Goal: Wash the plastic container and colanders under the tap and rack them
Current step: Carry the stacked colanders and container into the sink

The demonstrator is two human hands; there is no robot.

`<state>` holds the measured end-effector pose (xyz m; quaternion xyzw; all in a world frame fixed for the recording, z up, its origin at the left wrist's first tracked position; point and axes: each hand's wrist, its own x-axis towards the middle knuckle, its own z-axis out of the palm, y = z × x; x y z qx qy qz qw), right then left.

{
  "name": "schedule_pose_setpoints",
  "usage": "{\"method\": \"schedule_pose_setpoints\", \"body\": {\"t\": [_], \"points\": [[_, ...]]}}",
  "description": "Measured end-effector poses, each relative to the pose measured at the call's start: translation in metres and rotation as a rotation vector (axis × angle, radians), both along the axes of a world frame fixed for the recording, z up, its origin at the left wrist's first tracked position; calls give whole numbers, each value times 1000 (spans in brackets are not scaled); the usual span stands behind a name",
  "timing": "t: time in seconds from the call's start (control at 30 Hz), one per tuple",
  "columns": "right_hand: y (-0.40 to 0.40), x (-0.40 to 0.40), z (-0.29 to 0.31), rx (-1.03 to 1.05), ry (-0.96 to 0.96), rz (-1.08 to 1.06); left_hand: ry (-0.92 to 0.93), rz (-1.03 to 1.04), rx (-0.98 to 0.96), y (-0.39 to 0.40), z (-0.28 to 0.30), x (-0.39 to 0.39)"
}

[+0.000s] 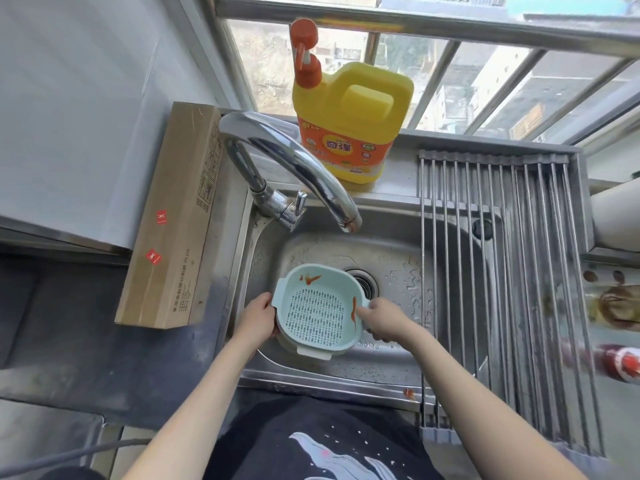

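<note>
- Box [169, 216]: long cardboard carton lying on the dark surface [69, 323], left of the sink.
- Tap [287, 168]: chrome, arched, its spout over the basin; no water visible at the outlet.
- Left hand [258, 318]: closed on the left rim of the colander, thumb on top.
- Colander [317, 311]: pale blue, perforated base, 2 red smears on its inner wall; held inside the sink [391, 258] just left of the drain [363, 282], below and in front of the spout. A second pale rim shows directly beneath it; whether container or another colander cannot be told.
- Right hand [382, 318]: gripping the right rim, index fingertip reaching inside near 1 smear.
- Detergent jug [349, 123]: yellow, orange pump, upright on the ledge behind the sink.
- Rack [498, 289]: roll-up steel rods spanning the sink's right part, nothing on it.
</note>
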<state>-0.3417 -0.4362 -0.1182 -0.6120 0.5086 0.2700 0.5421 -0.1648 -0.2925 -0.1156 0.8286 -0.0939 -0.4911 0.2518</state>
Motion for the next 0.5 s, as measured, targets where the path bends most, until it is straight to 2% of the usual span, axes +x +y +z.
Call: {"method": "schedule_pose_setpoints", "body": {"t": [0.2,0.37,0.5], "points": [[6,-2,-3,-83,28,-40,15,-74,40,-10,-15,-2],[9,-7,-13,-42,13,-181,4,-104,79,-11,-27,-7],[7,-13,-19,131,16,-500,-174,-98,111,-8,-37,-9]]}}
